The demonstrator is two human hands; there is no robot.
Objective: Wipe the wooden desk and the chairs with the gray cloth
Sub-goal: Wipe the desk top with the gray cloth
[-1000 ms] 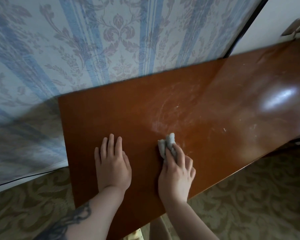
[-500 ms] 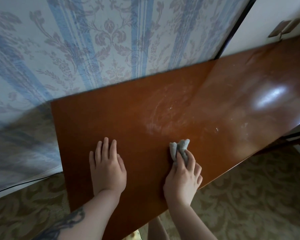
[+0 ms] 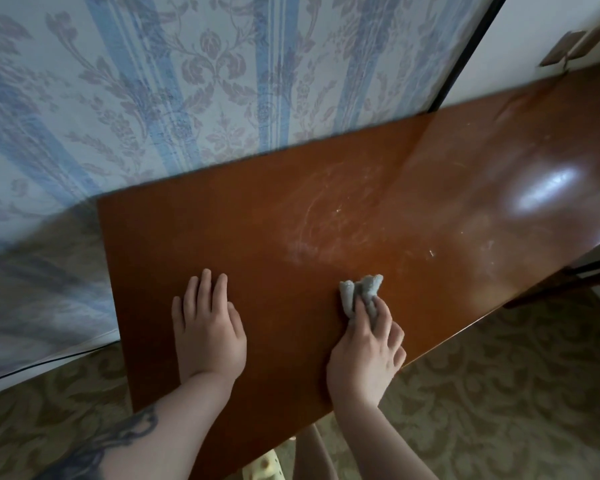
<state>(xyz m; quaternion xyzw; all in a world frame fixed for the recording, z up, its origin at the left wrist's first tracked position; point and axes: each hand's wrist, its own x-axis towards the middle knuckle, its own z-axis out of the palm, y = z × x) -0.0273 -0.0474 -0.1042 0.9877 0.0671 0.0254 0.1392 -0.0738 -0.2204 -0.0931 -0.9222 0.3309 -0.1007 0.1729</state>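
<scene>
On the table (image 3: 257, 237), near its front edge, your right hand (image 3: 364, 355) grips the gray cloth (image 3: 361, 292), fingers curled round the bunched fabric so that its free end sticks out ahead of your fingertips and rests on the wood. Your left hand (image 3: 208, 327) lies flat on the table well to the left of the cloth, palm down, fingers straight and close together, holding nothing. Beyond the cloth, toward the wall side of the table, pale dusty smears (image 3: 326, 216) and a few white specks mark the glossy brown surface (a bright glare sits farther right). The wallpaper (image 3: 153, 81) meets the table's far edge; patterned carpet (image 3: 499, 393) lies below its front edge.
</scene>
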